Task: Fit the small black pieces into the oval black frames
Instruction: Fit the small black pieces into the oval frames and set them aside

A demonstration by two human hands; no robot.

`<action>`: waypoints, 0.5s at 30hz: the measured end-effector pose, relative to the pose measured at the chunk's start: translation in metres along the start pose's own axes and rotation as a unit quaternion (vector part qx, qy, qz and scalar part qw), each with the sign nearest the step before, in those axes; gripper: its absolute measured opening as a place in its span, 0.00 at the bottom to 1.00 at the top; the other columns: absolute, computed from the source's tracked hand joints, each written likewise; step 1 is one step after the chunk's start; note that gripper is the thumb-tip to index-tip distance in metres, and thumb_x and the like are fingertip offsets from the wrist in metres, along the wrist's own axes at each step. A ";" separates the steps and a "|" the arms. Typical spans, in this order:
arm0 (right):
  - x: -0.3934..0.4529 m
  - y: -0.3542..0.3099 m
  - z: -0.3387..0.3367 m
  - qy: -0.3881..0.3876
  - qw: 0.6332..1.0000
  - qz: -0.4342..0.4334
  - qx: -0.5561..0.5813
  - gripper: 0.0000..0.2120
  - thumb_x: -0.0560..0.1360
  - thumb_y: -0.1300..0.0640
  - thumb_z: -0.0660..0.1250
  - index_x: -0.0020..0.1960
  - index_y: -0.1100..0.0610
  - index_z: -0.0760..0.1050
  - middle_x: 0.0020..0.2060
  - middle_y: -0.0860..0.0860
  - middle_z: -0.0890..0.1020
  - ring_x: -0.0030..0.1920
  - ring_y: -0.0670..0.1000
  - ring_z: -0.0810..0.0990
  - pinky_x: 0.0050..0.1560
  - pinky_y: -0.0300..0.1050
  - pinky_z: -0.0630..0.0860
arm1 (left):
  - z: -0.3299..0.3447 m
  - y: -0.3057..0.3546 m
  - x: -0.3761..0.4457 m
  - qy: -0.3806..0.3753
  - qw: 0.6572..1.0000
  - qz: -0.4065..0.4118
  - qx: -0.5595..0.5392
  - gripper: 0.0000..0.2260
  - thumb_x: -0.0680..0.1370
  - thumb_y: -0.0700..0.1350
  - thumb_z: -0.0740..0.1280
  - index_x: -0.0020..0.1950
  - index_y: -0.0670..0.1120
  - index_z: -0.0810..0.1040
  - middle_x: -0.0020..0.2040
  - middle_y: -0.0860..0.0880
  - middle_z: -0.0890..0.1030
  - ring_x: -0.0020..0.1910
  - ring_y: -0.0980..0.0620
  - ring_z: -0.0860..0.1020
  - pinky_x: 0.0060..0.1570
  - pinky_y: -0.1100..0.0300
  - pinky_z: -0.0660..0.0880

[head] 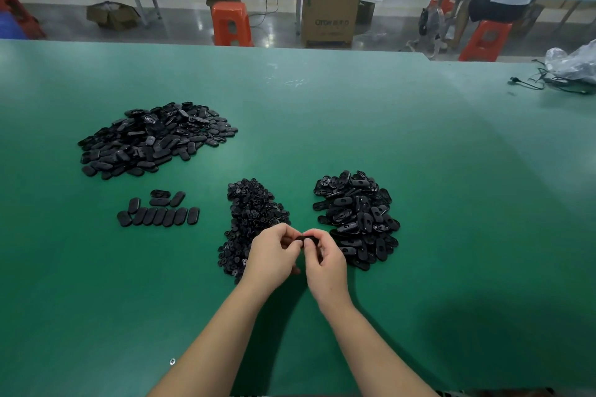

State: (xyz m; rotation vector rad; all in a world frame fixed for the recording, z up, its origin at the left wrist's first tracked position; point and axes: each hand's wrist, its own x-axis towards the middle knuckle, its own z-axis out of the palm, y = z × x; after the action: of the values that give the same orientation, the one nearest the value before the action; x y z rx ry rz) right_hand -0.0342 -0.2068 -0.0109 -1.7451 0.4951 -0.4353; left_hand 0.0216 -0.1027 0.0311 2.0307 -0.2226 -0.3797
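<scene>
Above the green worktop (322, 126), between the two near heaps, both hands' fingers (292, 240) are pinching one oval black frame (305, 238), seemingly light, stiff and slick, best gripped by its rim.

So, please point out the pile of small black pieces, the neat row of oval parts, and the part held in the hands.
pile of small black pieces (251, 213): head view, upper middle of the heap.
row of oval parts (161, 216): head view, middle of the row.
held part (305, 238): head view, visible top edge between the fingertips.
</scene>
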 end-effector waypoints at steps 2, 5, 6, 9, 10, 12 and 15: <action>0.000 0.000 0.001 0.002 1.000 0.002 -0.003 0.13 0.81 0.61 0.64 0.50 0.41 0.76 0.44 0.43 0.84 0.47 0.43 0.82 0.50 0.41 0.78 | 0.001 -0.001 -0.002 0.003 0.999 0.036 0.036 0.06 0.78 0.39 0.69 0.48 0.51 0.81 0.40 0.54 0.82 0.33 0.60 0.81 0.33 0.69 0.76; 0.001 0.002 0.002 0.005 1.000 0.016 0.006 0.12 0.82 0.60 0.63 0.52 0.43 0.76 0.47 0.43 0.83 0.50 0.42 0.81 0.55 0.47 0.79 | -0.001 -0.003 -0.003 0.020 0.980 0.127 0.153 0.10 0.78 0.42 0.69 0.57 0.53 0.80 0.43 0.58 0.81 0.40 0.63 0.77 0.43 0.72 0.73; 0.001 0.002 0.002 0.007 1.000 0.024 0.017 0.12 0.83 0.60 0.62 0.54 0.42 0.76 0.46 0.42 0.83 0.48 0.42 0.81 0.54 0.48 0.79 | -0.002 -0.003 -0.003 0.017 0.970 0.151 0.190 0.10 0.79 0.43 0.68 0.60 0.52 0.80 0.47 0.57 0.82 0.43 0.61 0.78 0.47 0.66 0.76; 0.000 0.003 0.002 0.006 0.998 0.038 0.048 0.12 0.83 0.57 0.60 0.59 0.41 0.73 0.38 0.45 0.81 0.36 0.45 0.77 0.43 0.55 0.75 | -0.010 -0.002 -0.002 0.049 0.939 0.188 0.284 0.10 0.80 0.47 0.67 0.61 0.53 0.78 0.51 0.56 0.82 0.48 0.53 0.81 0.47 0.56 0.77; 0.000 0.003 0.002 0.006 0.998 0.040 0.051 0.12 0.84 0.57 0.60 0.60 0.41 0.73 0.39 0.46 0.81 0.35 0.45 0.76 0.41 0.55 0.75 | -0.016 -0.003 -0.001 0.081 0.934 0.190 0.290 0.10 0.79 0.48 0.67 0.60 0.54 0.78 0.51 0.56 0.82 0.48 0.53 0.81 0.45 0.55 0.77; 0.000 0.002 0.002 0.004 0.998 0.041 0.048 0.12 0.84 0.58 0.59 0.60 0.42 0.72 0.40 0.46 0.82 0.33 0.45 0.76 0.38 0.51 0.74 | -0.032 -0.008 0.004 0.167 0.937 0.167 0.256 0.09 0.78 0.47 0.69 0.58 0.52 0.80 0.51 0.54 0.81 0.47 0.50 0.80 0.46 0.54 0.77; 0.000 0.000 0.001 -0.011 0.999 0.042 0.032 0.11 0.84 0.57 0.60 0.59 0.41 0.73 0.39 0.45 0.82 0.32 0.43 0.74 0.35 0.46 0.74 | -0.064 -0.029 0.019 0.274 0.938 0.055 0.205 0.09 0.78 0.48 0.71 0.57 0.49 0.81 0.53 0.50 0.79 0.48 0.51 0.76 0.52 0.55 0.70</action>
State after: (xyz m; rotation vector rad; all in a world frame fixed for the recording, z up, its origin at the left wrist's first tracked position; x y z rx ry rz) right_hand -0.0337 -0.2056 -0.0115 -1.6607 0.5304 -0.3676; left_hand 0.0618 -0.0418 0.0304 2.4298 -0.0680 0.3391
